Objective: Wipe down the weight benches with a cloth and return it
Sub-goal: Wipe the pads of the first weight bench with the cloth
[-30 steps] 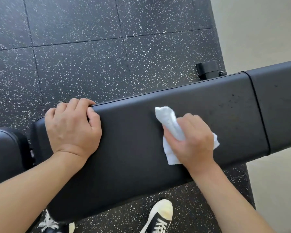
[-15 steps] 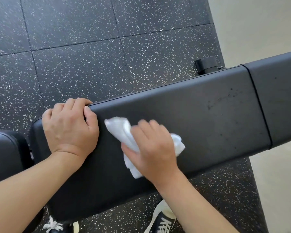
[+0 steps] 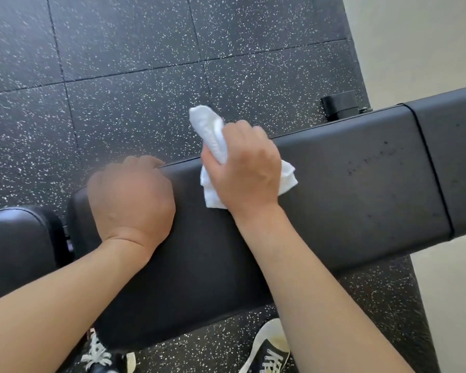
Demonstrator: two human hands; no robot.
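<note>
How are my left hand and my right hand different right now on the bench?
The left hand holds no cloth; its fingers curl over the far edge of the bench pad. The right hand grips the white cloth. The left hand sits nearer the pad's end beside the neighbouring pad; the right hand is further along towards the seam. The left hand looks blurred, the right sharp. Both are on the same pad, backs up.

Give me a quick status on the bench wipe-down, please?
Right hand gripping white cloth at bench pad far edge. Left hand curled over same edge, bracing. Dark specks on pad to the right. Nothing blocking.
</note>
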